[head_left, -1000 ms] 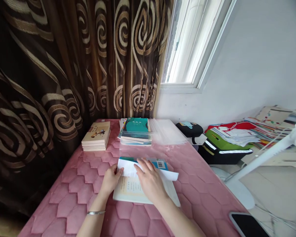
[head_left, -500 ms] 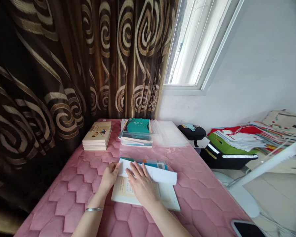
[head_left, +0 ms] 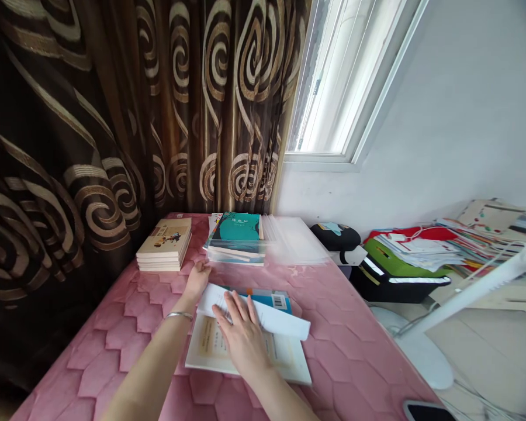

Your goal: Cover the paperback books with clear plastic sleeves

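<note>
An open book [head_left: 249, 354] lies slightly turned on the pink quilted surface, with a white page or flap [head_left: 284, 321] folded up along its far part and a blue cover with a barcode [head_left: 278, 301] showing beyond. My right hand [head_left: 243, 336] rests flat on the book and the flap, fingers spread. Beyond the book's left far corner is my left hand [head_left: 199, 278], its fingers pinched at the left edge of a clear plastic book cover [head_left: 236, 276]. That cover is nearly invisible against the pink and reaches towards the stacked books.
Teal-topped books [head_left: 241, 228] are stacked at the back, beside several clear plastic sheets [head_left: 293, 240]. A neat pile of beige books [head_left: 164, 242] stands at the left. A phone [head_left: 427, 411] lies at the front right edge; a white lamp arm [head_left: 469, 295] rises beyond.
My left hand has left the book's left far corner and moved away from me to the plastic cover's edge. My right hand stays flat; the book appears slightly turned.
</note>
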A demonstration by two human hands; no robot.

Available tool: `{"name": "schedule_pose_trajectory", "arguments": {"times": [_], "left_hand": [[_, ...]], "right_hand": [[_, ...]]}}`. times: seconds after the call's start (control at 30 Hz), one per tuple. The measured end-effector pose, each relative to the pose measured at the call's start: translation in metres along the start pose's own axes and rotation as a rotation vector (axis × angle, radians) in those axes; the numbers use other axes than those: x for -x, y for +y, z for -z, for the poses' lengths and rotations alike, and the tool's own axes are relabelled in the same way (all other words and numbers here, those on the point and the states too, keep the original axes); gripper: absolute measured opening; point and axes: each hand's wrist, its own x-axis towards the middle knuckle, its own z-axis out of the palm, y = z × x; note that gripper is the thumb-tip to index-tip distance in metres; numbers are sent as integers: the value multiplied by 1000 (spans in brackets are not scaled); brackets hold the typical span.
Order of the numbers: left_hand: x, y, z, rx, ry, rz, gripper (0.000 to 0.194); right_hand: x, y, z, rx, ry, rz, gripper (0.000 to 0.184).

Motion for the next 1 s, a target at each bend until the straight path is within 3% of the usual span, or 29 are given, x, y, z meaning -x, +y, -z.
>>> {"name": "schedule_pose_trajectory", "arguments": {"times": [0.2,0.37,0.8,1.0], "left_hand": [[42,-6,12,90,-65,78,42],[62,-2,19,124,-68,94,53],[67,-7,23,272,-33,169,67],[69,-6,18,310,-177,115,76]], "right_hand": [[-1,0,1,-31,-83,-9,45],[-1,1,-1,-19,-109,-5,55],[-18,10,2,-4,-209,35,49],[-20,15,-1,-51,-235,68,49]]}}
